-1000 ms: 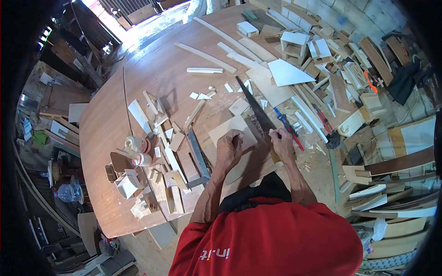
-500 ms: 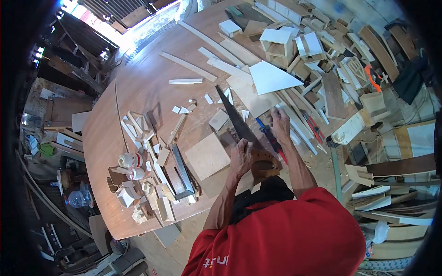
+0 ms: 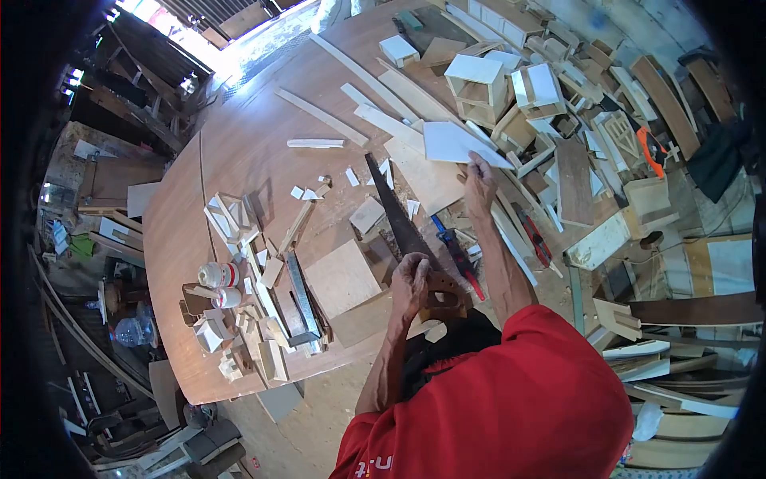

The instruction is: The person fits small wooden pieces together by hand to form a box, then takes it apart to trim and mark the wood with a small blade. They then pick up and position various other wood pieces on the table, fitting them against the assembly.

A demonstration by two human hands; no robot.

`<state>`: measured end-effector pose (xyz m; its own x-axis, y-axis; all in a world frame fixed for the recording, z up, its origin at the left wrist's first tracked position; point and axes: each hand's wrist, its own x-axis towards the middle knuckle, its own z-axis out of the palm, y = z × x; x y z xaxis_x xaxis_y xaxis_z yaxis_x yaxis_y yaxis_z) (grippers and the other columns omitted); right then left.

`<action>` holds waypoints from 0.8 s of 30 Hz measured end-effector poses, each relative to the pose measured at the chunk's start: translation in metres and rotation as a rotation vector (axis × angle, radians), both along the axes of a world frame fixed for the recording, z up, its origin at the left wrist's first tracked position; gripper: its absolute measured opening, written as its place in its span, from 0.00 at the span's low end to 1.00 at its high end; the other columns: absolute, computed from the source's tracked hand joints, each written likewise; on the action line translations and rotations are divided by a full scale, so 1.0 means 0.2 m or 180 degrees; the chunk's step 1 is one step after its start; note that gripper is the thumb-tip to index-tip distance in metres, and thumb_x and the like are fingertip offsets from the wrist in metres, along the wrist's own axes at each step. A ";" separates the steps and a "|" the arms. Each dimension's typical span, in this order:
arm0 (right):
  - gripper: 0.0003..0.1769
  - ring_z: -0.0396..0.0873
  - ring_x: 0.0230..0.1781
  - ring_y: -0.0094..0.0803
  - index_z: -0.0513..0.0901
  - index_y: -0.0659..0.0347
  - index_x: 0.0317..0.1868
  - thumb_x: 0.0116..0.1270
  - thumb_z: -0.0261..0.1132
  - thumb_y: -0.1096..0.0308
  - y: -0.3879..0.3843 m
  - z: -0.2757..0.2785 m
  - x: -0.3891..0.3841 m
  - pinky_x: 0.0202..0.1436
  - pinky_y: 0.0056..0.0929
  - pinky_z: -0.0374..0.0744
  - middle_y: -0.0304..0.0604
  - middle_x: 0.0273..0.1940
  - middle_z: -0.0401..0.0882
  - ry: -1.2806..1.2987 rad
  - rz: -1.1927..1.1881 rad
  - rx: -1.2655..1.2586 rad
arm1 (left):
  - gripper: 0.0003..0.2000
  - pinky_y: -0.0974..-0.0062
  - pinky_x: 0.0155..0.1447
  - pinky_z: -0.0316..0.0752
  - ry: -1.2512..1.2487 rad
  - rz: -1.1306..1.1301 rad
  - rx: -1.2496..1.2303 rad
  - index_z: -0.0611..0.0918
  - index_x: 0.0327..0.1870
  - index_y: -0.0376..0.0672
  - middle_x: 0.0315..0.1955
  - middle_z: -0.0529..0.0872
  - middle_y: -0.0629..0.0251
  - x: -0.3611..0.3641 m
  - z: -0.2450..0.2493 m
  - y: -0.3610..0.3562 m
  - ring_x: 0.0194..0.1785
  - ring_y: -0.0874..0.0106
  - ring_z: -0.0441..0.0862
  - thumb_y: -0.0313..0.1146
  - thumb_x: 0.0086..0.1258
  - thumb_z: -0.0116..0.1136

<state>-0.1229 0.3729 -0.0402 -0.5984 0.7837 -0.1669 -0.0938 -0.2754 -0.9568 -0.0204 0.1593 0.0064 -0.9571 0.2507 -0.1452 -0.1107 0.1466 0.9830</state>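
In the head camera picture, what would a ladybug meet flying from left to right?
Clear plastic bottle, white jar with a red label, square tan wooden board, left hand, right hand, curved orange handle, dark crumpled cloth.

Beyond the left hand (image 3: 411,281) and the right hand (image 3: 480,185), daylight is pouring through an opening (image 3: 166,22) at the far left and whitening the ground (image 3: 275,49) outside the far table edge. Corrugated sheeting (image 3: 219,14) is standing beside that opening. Farther out past the right hand, a pale wall (image 3: 638,36) is rising behind the clutter. A large brown table (image 3: 179,239) is spreading ahead and to the left of both hands, its surface catching a bluish sheen toward the opening. Nearer the person than the left hand, a dusty, light-brown floor (image 3: 339,423) is showing. Well left of the hands, the room is sinking into shadow.
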 end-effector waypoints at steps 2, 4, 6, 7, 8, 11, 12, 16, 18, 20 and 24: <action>0.14 0.79 0.41 0.27 0.82 0.59 0.55 0.73 0.55 0.71 -0.11 0.02 -0.01 0.40 0.26 0.83 0.42 0.48 0.79 0.0373 0.0029 -0.0107 | 0.14 0.75 0.32 0.69 -0.0143 -0.0109 -0.0213 0.78 0.32 0.36 0.22 0.77 0.68 0.00 -0.02 -0.02 0.28 0.78 0.73 0.38 0.75 0.52; 0.14 0.78 0.38 0.25 0.82 0.59 0.54 0.72 0.56 0.71 -0.19 0.01 -0.02 0.39 0.24 0.82 0.40 0.44 0.79 0.0326 0.0138 -0.0119 | 0.14 0.72 0.36 0.72 -0.0287 -0.0245 -0.0442 0.78 0.35 0.34 0.23 0.78 0.63 -0.01 -0.05 -0.04 0.30 0.74 0.75 0.38 0.75 0.51; 0.14 0.79 0.39 0.25 0.82 0.57 0.54 0.71 0.57 0.72 -0.25 -0.03 -0.04 0.38 0.23 0.80 0.38 0.43 0.80 0.0152 0.0476 -0.0102 | 0.12 0.71 0.37 0.72 -0.0329 -0.0152 -0.0759 0.78 0.35 0.34 0.22 0.78 0.62 -0.03 -0.07 -0.05 0.30 0.73 0.75 0.36 0.73 0.51; 0.15 0.80 0.44 0.26 0.82 0.55 0.54 0.71 0.57 0.73 -0.27 -0.05 -0.05 0.39 0.23 0.80 0.37 0.45 0.81 0.0026 0.0694 -0.0088 | 0.12 0.71 0.37 0.72 -0.0330 -0.0181 -0.0773 0.78 0.35 0.34 0.22 0.78 0.62 -0.03 -0.06 -0.05 0.30 0.73 0.75 0.36 0.73 0.51; 0.16 0.80 0.45 0.26 0.83 0.52 0.54 0.69 0.58 0.73 -0.30 -0.07 -0.07 0.38 0.24 0.79 0.36 0.47 0.81 -0.0110 0.0798 -0.0193 | 0.12 0.71 0.37 0.72 -0.0158 -0.0135 -0.0928 0.78 0.35 0.34 0.23 0.78 0.62 -0.03 -0.05 -0.05 0.30 0.73 0.74 0.35 0.73 0.51; 0.19 0.78 0.32 0.23 0.81 0.61 0.55 0.63 0.62 0.68 -0.38 0.00 -0.12 0.32 0.21 0.78 0.38 0.35 0.81 -0.0016 0.0785 -0.0729 | 0.11 0.70 0.37 0.71 -0.0194 -0.0097 -0.1060 0.78 0.34 0.35 0.23 0.77 0.61 -0.04 -0.09 -0.05 0.30 0.72 0.73 0.35 0.71 0.51; 0.19 0.78 0.32 0.23 0.81 0.61 0.55 0.63 0.62 0.68 -0.39 -0.02 -0.13 0.32 0.21 0.78 0.38 0.35 0.81 -0.0023 0.0754 -0.0743 | 0.11 0.69 0.37 0.71 -0.0112 -0.0107 -0.1114 0.77 0.34 0.35 0.22 0.76 0.60 -0.04 -0.09 -0.05 0.30 0.72 0.73 0.35 0.72 0.51; 0.21 0.82 0.33 0.28 0.80 0.62 0.55 0.63 0.64 0.62 -0.37 -0.05 -0.18 0.28 0.26 0.80 0.45 0.36 0.84 -0.0335 0.1490 -0.0404 | 0.12 0.68 0.37 0.70 0.0177 -0.0179 -0.1234 0.75 0.32 0.35 0.22 0.74 0.57 -0.04 -0.08 -0.02 0.29 0.71 0.71 0.36 0.72 0.50; 0.18 0.84 0.32 0.30 0.82 0.63 0.47 0.64 0.63 0.58 -0.35 0.03 -0.15 0.25 0.27 0.80 0.45 0.33 0.85 -0.0423 0.1720 -0.0650 | 0.13 0.68 0.37 0.70 0.0238 -0.0202 -0.1244 0.74 0.32 0.35 0.22 0.74 0.57 -0.04 -0.09 -0.02 0.29 0.70 0.71 0.36 0.73 0.50; 0.17 0.82 0.29 0.28 0.83 0.62 0.44 0.65 0.62 0.57 -0.31 0.05 -0.16 0.27 0.26 0.79 0.42 0.30 0.84 -0.0622 0.1998 -0.0573 | 0.14 0.67 0.38 0.70 0.0183 -0.0253 -0.1307 0.75 0.32 0.35 0.22 0.75 0.54 -0.05 -0.10 -0.01 0.29 0.68 0.72 0.38 0.73 0.50; 0.16 0.80 0.22 0.27 0.84 0.62 0.34 0.67 0.61 0.57 -0.14 -0.08 -0.15 0.28 0.28 0.77 0.39 0.22 0.82 -0.0916 0.1148 0.1390 | 0.14 0.65 0.38 0.71 0.0232 -0.0188 -0.1392 0.75 0.33 0.35 0.23 0.77 0.52 -0.04 -0.08 0.00 0.30 0.64 0.74 0.38 0.74 0.50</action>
